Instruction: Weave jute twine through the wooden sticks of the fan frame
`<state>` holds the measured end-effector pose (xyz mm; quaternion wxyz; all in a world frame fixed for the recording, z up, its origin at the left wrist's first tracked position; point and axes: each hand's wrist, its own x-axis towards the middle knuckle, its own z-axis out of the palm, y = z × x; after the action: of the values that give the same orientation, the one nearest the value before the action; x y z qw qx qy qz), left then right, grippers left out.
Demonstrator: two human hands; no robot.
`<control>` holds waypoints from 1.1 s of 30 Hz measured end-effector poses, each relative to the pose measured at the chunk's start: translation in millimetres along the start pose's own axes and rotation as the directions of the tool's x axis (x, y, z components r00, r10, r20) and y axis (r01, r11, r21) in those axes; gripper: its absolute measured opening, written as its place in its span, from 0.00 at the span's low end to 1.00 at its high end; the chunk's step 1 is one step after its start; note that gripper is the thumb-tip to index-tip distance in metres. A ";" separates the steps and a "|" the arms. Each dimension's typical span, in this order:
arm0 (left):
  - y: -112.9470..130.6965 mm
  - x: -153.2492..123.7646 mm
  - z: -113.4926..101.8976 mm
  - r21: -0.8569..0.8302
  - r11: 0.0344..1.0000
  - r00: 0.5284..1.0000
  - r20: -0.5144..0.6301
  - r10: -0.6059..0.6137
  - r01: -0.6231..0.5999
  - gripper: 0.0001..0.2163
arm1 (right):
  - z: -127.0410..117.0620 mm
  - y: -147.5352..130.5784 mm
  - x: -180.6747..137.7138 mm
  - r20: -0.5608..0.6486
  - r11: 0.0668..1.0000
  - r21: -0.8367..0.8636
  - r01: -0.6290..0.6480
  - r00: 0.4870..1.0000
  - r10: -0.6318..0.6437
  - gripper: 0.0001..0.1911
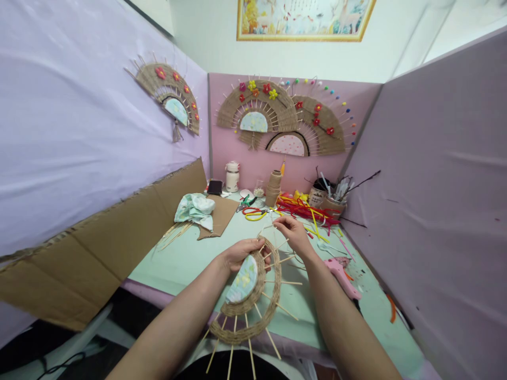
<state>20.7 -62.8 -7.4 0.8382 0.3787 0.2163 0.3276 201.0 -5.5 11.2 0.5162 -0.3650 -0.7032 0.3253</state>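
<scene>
A half-round fan (264,290) of twine woven over thin wooden sticks is tilted in front of me, its bare stick ends pointing right and down. A pale blue floral cloth panel (242,281) fills its centre. My left hand (246,254) is closed around the upper end of the fan, some fingers hidden behind the weave. Just beyond that end, my right hand (292,232) pinches a thin strand of twine (267,227) running to the fan's upper edge.
Scissors (255,215), a twine spool (273,189) and red and yellow pipe cleaners (309,208) lie at the back. A pink glue gun (344,277) rests right. Patterned cloth (195,208) and cardboard (218,215) lie left. Finished fans (259,100) hang on the pink panel.
</scene>
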 end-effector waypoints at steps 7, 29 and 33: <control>-4.8 -0.9 -0.4 0.068 0.992 0.987 0.109 -0.116 0.109 0.15 | 0.9 -0.1 -0.5 0.032 0.998 -0.042 0.050 0.998 -0.049 0.07; -4.3 13.3 2.2 0.212 0.967 0.953 -0.238 0.189 -0.139 0.15 | 6.5 -0.7 -8.6 0.474 0.972 0.022 -0.233 0.859 0.195 0.11; -7.9 17.4 2.2 0.319 0.931 0.917 -0.291 0.272 -0.175 0.21 | 5.8 2.2 -7.3 0.482 0.972 0.005 -0.234 0.852 0.203 0.13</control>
<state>37.2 -55.4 -14.1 0.6826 0.4580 0.3537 0.4462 197.2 -11.0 4.2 0.2974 -0.3341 -0.7522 0.4839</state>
